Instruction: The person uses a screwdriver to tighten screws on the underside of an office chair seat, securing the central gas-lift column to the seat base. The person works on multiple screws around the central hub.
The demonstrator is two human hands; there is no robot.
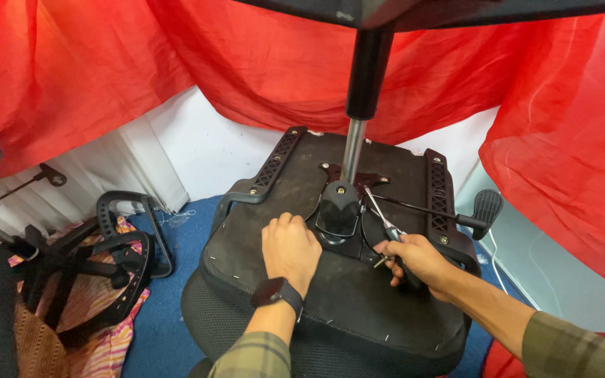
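The right hand (pixel 418 260) is closed around the handle of a screwdriver (pixel 381 216), whose thin shaft slants up and to the left so that its tip sits at the metal plate (pixel 348 183) at the foot of the gas post (pixel 353 150). The left hand (pixel 290 248), a dark watch (pixel 276 291) on its wrist, rests knuckles up on the seat base (pixel 295 182) with the fingers curled under; it grips nothing that shows. It lies just left of the black mechanism cover (pixel 337 210), and the right hand lies just right of it. The seat base belongs to an office chair turned upside down, its underside facing up and its mesh cushion edge (pixel 204 308) nearest the viewer. A lever (pixel 481 208) with a flat paddle sticks out on the right side of the base, past the right bracket (pixel 437 192). Red cloth (pixel 176 63) hangs across the far side. On the left, near the floor, loose black armrests (pixel 124 245) lie on a striped cloth (pixel 99 336), beside blue carpet (pixel 176 280).
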